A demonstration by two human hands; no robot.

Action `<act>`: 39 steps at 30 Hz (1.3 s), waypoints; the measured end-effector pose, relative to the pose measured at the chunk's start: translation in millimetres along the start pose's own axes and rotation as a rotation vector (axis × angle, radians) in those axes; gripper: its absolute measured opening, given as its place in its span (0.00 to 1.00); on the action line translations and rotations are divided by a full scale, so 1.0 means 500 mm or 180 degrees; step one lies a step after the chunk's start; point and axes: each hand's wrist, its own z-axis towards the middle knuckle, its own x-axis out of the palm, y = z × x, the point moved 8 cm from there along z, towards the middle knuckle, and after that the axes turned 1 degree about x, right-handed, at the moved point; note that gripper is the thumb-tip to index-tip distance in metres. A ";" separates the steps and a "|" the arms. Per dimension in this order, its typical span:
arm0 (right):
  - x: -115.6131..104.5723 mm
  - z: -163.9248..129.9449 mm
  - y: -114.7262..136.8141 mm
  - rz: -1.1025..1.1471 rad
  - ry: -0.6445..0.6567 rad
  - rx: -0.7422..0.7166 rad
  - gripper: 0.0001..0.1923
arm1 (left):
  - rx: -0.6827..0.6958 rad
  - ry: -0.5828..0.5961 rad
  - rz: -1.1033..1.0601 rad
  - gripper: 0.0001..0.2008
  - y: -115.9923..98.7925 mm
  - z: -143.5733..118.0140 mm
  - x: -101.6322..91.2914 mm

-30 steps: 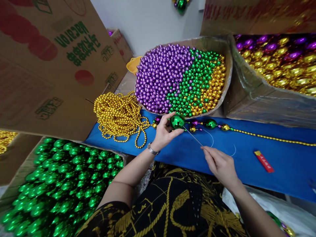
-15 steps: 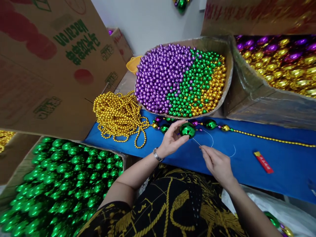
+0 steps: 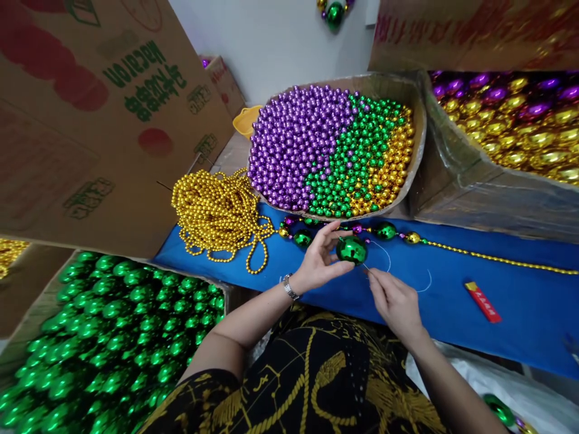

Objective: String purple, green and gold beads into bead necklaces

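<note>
A large shiny green bead (image 3: 351,251) sits between my two hands over the blue table covering (image 3: 434,325). My left hand (image 3: 319,259) holds it loosely, thumb along its lower side and fingers curved at its left. My right hand (image 3: 395,298) pinches a thin needle-like piece just below the bead; its far part is hidden in the bead. White thread (image 3: 388,256) curls on the blue surface beside my right hand. Behind the bead lies a strand with green, purple and gold beads (image 3: 386,231), partly covered by my left hand, running into a fine gold bead chain (image 3: 488,252).
A box (image 3: 418,135) of small purple, green and gold beads stands behind my hands. Gold bead strings (image 3: 215,208) are heaped left of it. Large green beads (image 3: 117,331) fill a box at lower left. A red packet (image 3: 483,302) lies at right. A tall carton (image 3: 90,150) stands left.
The large green bead has moved slightly right and down, closer to my right fingers. My left fingers have spread a little around it. My right hand has barely moved.
</note>
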 end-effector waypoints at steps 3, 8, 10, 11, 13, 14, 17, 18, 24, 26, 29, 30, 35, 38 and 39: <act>-0.008 0.004 -0.007 0.0007 0.0037 0.0143 0.08 | 0.0278 -0.0076 0.0521 0.32 -0.037 0.028 -0.032; -0.023 0.001 -0.017 -0.0055 -0.0029 0.0206 0.07 | 0.0968 -0.0274 0.2708 0.10 -0.109 0.124 -0.095; -0.026 -0.001 -0.022 -0.0066 -0.0069 0.0230 0.06 | 0.1112 0.0035 0.3126 0.09 -0.108 0.172 -0.083; -0.028 -0.002 -0.023 -0.0062 -0.0090 0.0235 0.06 | 0.1151 0.0201 0.3240 0.09 -0.102 0.196 -0.071; -0.032 -0.003 -0.023 -0.0055 -0.0141 0.0236 0.06 | 0.1195 0.0586 0.3419 0.09 -0.079 0.243 -0.034; -0.035 -0.003 -0.023 -0.0053 -0.0165 0.0245 0.06 | 0.1204 0.0782 0.3511 0.09 -0.065 0.265 -0.012; -0.043 -0.005 -0.025 -0.0044 -0.0207 0.0314 0.06 | 0.1186 0.1186 0.3910 0.09 -0.023 0.326 0.049; -0.044 -0.006 -0.026 -0.0038 -0.0198 0.0336 0.06 | 0.1152 0.1237 0.4077 0.10 -0.010 0.344 0.064; -0.061 -0.020 -0.040 -0.0188 -0.0239 0.0446 0.07 | 0.1000 0.1243 0.4449 0.14 0.043 0.412 0.105; -0.068 -0.025 -0.049 -0.0240 -0.0248 0.0537 0.07 | 0.1007 0.1098 0.4231 0.13 0.034 0.414 0.098; -0.074 -0.032 -0.056 -0.0251 -0.0211 0.0621 0.07 | 0.0964 0.0805 0.3355 0.12 -0.018 0.387 0.067; -0.074 -0.034 -0.057 -0.0246 -0.0200 0.0626 0.07 | 0.0904 0.0737 0.2891 0.11 -0.042 0.368 0.054; -0.065 -0.034 -0.048 -0.0135 -0.0152 0.0550 0.07 | -0.0226 0.0370 0.0434 0.13 -0.089 0.222 -0.003; -0.047 -0.027 -0.036 -0.0019 -0.0030 0.0425 0.07 | -0.1062 -0.0063 -0.0517 0.15 -0.042 0.128 -0.016; -0.042 -0.025 -0.032 0.0003 0.0004 0.0379 0.08 | -0.1273 -0.0163 -0.0741 0.15 -0.023 0.104 -0.016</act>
